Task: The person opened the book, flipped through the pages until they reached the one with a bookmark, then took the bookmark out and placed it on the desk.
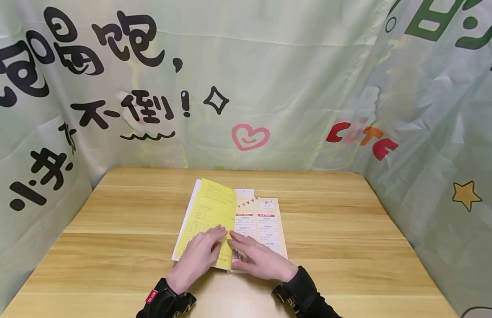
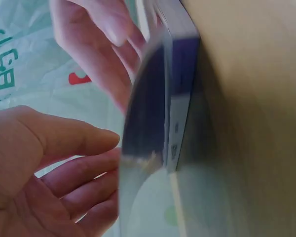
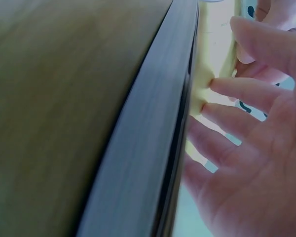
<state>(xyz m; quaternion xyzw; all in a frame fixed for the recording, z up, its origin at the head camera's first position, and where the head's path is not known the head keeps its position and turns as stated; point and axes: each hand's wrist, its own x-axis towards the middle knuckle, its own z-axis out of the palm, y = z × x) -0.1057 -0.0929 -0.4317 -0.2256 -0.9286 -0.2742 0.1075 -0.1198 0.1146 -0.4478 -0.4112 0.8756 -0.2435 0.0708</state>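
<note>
A book lies spread on the wooden table, seen in the head view. Its yellow page is on the left, and a printed page with red headings shows on the right. Across the lower yellow page lies my left hand, fingers pointing toward the fold. My right hand reaches over the lower right page with extended fingertips at the inner edge of the yellow one. The left wrist view shows the cover lifted from the spine. In the right wrist view, straight fingers touch the yellow sheet beside the page block.
A small white tab sticks out above the book's top edge. The wooden table extends around it on all sides. Behind and beside the table hangs a pale green printed cloth. A dark cable curves at the lower right.
</note>
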